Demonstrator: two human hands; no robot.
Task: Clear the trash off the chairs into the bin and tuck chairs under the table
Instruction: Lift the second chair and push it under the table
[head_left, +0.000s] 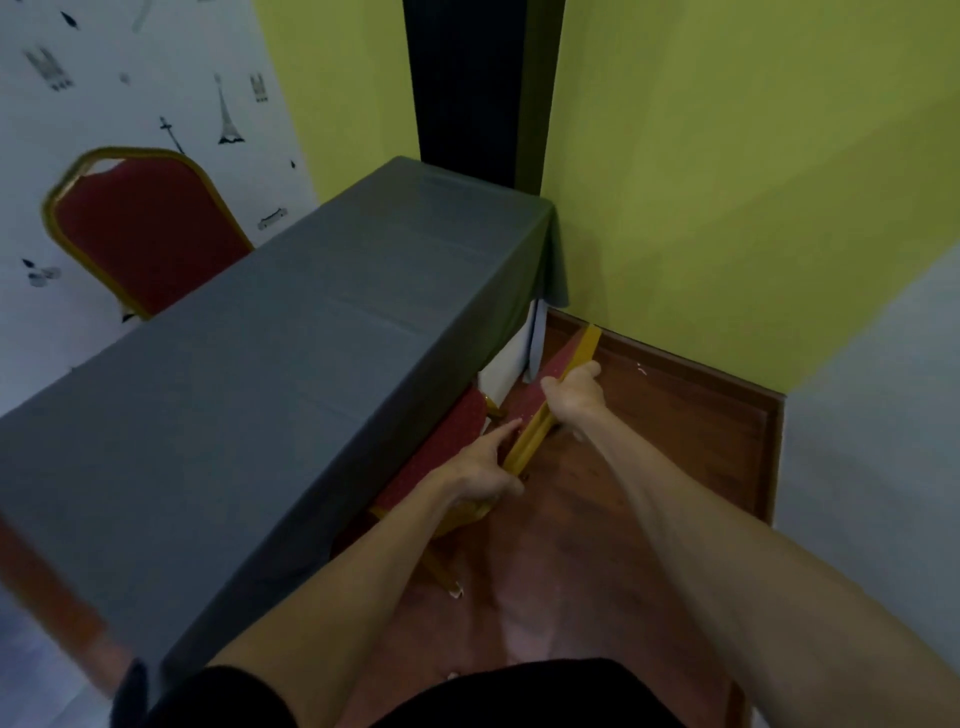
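A red chair with a gold frame (545, 410) stands at the near right side of the table (291, 364), which is draped in a grey cloth. Its seat (441, 447) is partly under the cloth. My left hand (485, 475) grips the lower end of the chair's backrest, index finger stretched out along it. My right hand (574, 397) grips the backrest's top edge further along. A second red chair (140, 228) stands on the far side of the table against the white wall. No trash or bin is in view.
A green wall (727, 208) runs close along the right, leaving a narrow strip of wooden floor (649, 441). A dark vertical panel (467, 88) stands at the table's far end. Small white specks lie on the floor by the skirting.
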